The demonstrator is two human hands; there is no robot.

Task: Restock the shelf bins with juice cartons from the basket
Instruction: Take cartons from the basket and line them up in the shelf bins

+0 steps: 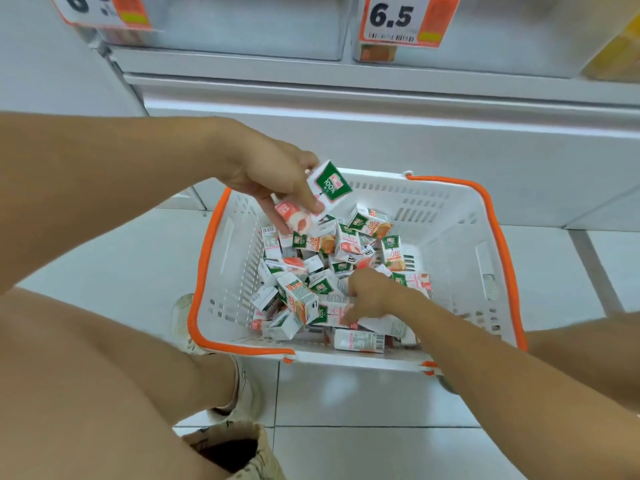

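A white basket (450,237) with orange handles stands on the floor before me, holding several small juice cartons (346,244) in green, white and peach. My left hand (273,178) hovers over the basket's far left corner and grips two cartons (322,195) between thumb and fingers. Down among the pile, my right hand (374,292) has its fingers curled round a carton (334,311) lying near the basket's near side. Clear shelf bins (242,26) sit above, at the top of the view.
The white shelf base (381,133) rises right behind the basket. Price tags (398,19) hang on the bin fronts; one reads 6.5. A yellow pack (616,53) shows in the right bin. My knees and a shoe (187,323) flank the basket on the tiled floor.
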